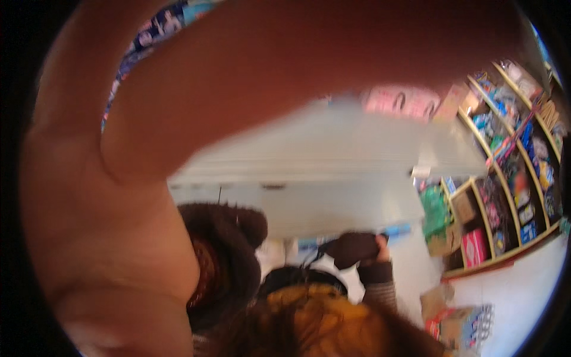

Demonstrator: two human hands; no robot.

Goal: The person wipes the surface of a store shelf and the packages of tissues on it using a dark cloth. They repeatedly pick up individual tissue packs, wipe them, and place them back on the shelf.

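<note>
Very near the lens, my left hand (134, 223) fills the left side, and a blurred finger stretches across the top. Its fingertips are out of sight, so whether it grips anything cannot be told. Lower down, my right hand (382, 250) emerges from a dark, striped sleeve (379, 285) and is closed on a dark brown, soft-looking item (354, 250), perhaps a glove or cap. Beside my left hand is a dark brown fuzzy cloth item (227, 232), partly covered by that hand. Long hair hangs over a yellow garment (330, 308) at the bottom.
A pale glossy surface (312, 143) spans the middle. Pink packages (399, 101) stand along its far side. Wooden shelving (502, 187) on the right holds several packed goods, with a green bundle (437, 209) beside it. Cardboard boxes (450, 325) sit at lower right on the pale floor (513, 290).
</note>
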